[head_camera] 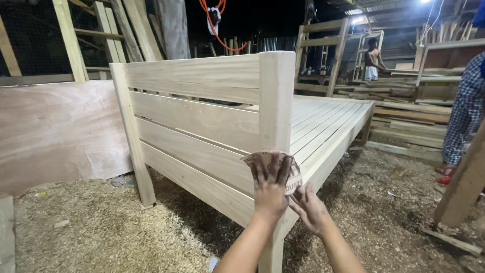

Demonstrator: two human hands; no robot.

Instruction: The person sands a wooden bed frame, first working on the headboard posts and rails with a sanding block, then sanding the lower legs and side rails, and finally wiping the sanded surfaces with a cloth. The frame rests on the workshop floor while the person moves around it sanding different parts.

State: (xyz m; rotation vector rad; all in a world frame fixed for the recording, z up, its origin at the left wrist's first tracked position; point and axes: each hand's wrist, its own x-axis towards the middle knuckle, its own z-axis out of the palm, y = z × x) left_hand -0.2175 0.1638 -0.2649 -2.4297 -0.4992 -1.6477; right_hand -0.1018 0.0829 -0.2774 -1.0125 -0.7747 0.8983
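Note:
A bare pale wooden bed frame (202, 116) with a slatted headboard and plank deck stands in front of me. My left hand (270, 187) presses a folded sheet of sandpaper (268, 162) flat against the corner post (276, 101), about halfway down. My right hand (309, 207) sits just right of it, fingers spread, its fingertips touching the sandpaper's lower right edge and the post's side.
Sawdust and shavings cover the floor (101, 227). A plywood sheet (55, 131) leans at the left. Stacked planks (409, 121) and wooden frames stand at the back right. One person (373, 63) works at the back; another in a checked shirt (465, 111) stands at the right by a leaning beam (462, 187).

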